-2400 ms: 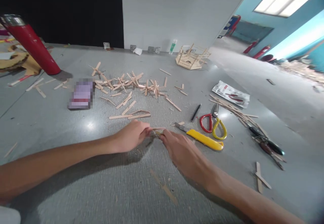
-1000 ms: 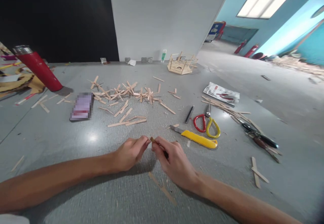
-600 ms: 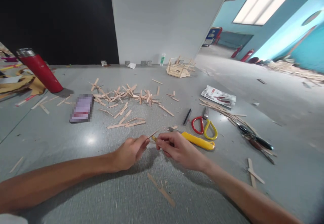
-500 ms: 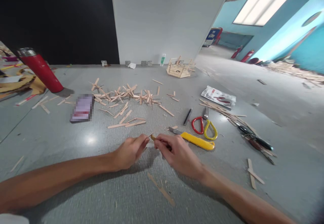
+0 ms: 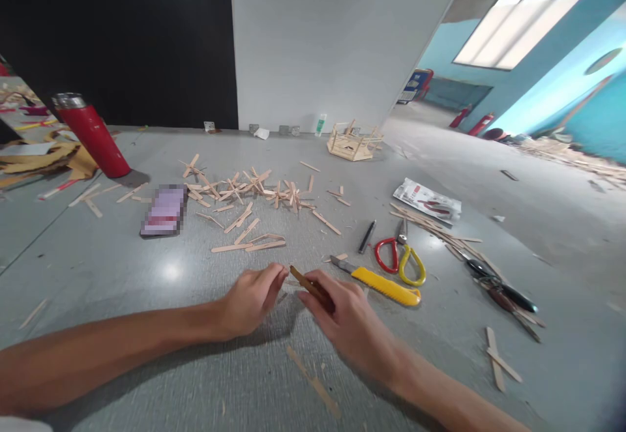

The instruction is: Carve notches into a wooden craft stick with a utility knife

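My left hand [image 5: 252,302] is closed in a pinch, thumb against forefinger; what sits between the fingertips is too small to make out. Close beside it, my right hand [image 5: 347,318] grips a thin brown strip [image 5: 303,280], its tip pointing toward the left fingertips. Whether it is wood or folded sandpaper does not show clearly. Just right of the hands lies a yellow-handled utility knife [image 5: 386,287] with its blade out. Scissors [image 5: 402,256] with one red and one yellow handle rest beyond it, next to a black pen-like tool [image 5: 366,236].
Loose craft sticks [image 5: 254,187] lie heaped ahead, near a phone [image 5: 165,210] and a red flask [image 5: 92,135]. At the back stand a glue stick [image 5: 320,125] and a small stick-built frame [image 5: 353,144]. On the right are a packet [image 5: 428,200] and black-handled pliers [image 5: 499,285].
The brown strip in my right hand now shows more of its length and slants up to the left. My hands have come slightly apart. The view has shifted a little.
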Motion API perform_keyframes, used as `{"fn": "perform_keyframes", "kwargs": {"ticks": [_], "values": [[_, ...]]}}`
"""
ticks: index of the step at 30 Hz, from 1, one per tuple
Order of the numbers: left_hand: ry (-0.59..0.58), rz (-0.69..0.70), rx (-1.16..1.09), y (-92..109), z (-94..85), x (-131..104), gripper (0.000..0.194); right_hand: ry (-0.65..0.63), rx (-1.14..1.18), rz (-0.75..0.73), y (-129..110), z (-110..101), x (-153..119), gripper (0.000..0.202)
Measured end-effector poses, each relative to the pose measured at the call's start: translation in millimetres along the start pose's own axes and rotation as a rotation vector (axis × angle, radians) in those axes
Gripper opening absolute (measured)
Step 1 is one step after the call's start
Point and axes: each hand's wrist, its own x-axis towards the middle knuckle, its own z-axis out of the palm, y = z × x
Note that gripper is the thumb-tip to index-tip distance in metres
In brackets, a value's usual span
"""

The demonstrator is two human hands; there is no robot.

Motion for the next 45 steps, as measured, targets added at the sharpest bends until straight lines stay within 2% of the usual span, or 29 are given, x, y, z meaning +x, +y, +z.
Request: {"fn": "perform_keyframes", "kwargs": {"ticks": [4,7,10,14,16,19,22,25,29,35,38,42,45], "values": [[0.011,-0.05,0.039,-1.7,1.7,0.2,0.037,0.202,-0.424,-0.195,7.6,7.1,-12.3,0.025],[0.0,-0.128,0.02,-1.9,2.0,0.5,0.039,0.218,-0.633,-0.274,12.0,7.6,-17.5,0.038],[-0.018,-0.173,0.01,-1.9,2.0,0.5,0.041,0.173,-0.664,-0.321,14.6,5.7,-18.9,0.047],[0.001,-0.133,0.045,-2.4,2.3,0.4,0.04,0.135,-0.616,-0.316,15.9,5.7,-19.4,0.054],[0.018,-0.087,0.054,-2.8,2.5,0.4,0.036,0.108,-0.507,-0.26,14.5,5.9,-18.7,0.048],[0.032,0.038,0.083,-3.6,2.8,-0.2,0.03,-0.044,-0.107,-0.043,9.2,2.8,-14.2,0.024],[0.055,0.184,0.149,-4.3,2.8,-1.3,0.028,-0.28,0.4,0.238,4.5,-3.9,-7.3,0.033],[0.053,0.283,0.212,-4.1,0.9,-1.5,0.027,-0.454,0.794,0.383,6.7,-10.3,-0.5,0.042],[-0.016,0.374,0.244,-2.6,-2.9,-0.2,0.027,-0.536,0.853,0.416,19.8,-19.5,8.4,0.055],[-0.053,0.43,0.281,-1.1,-1.4,0.6,0.023,-0.681,0.853,0.54,31.5,-43.2,16.6,0.05],[-0.046,0.4,0.238,-3.5,1.2,1.1,0.021,-0.606,0.837,0.554,26.5,-41.3,14.7,0.05],[0.002,0.274,0.116,-5.8,4.8,1.7,0.021,-0.358,0.772,0.487,7.8,-16.8,6.9,0.052],[0.016,0.208,0.111,-4.1,5.9,2.1,0.024,-0.156,0.673,0.472,-8.3,5.5,-0.5,0.049]]}}
